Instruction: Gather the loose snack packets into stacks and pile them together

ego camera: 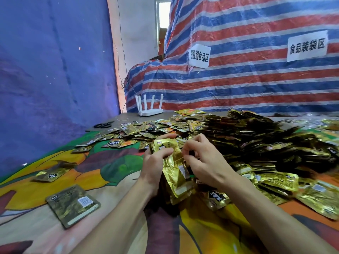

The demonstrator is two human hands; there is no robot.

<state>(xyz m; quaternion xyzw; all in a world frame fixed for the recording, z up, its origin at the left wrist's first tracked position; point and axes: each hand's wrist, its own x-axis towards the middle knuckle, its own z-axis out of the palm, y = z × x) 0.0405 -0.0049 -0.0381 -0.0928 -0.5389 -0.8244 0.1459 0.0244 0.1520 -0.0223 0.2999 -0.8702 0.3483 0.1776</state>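
A stack of gold snack packets (174, 173) stands on edge in front of me. My left hand (154, 165) grips it from the left, thumb across the front packet. My right hand (203, 162) has its fingers curled at the stack's right edge, pinching the packets there. Behind and to the right lies a large heap of gold packets (256, 140). Loose packets (146, 131) are scattered over the far part of the table. Single packets lie at the near left (73, 204) and further left (51, 174).
The table carries a colourful printed cloth (110, 167). A white router (150, 107) and black scissors (103, 125) sit at the far left edge. A striped tarp (247, 79) with paper signs rises behind; a blue sheet (55, 70) hangs at left.
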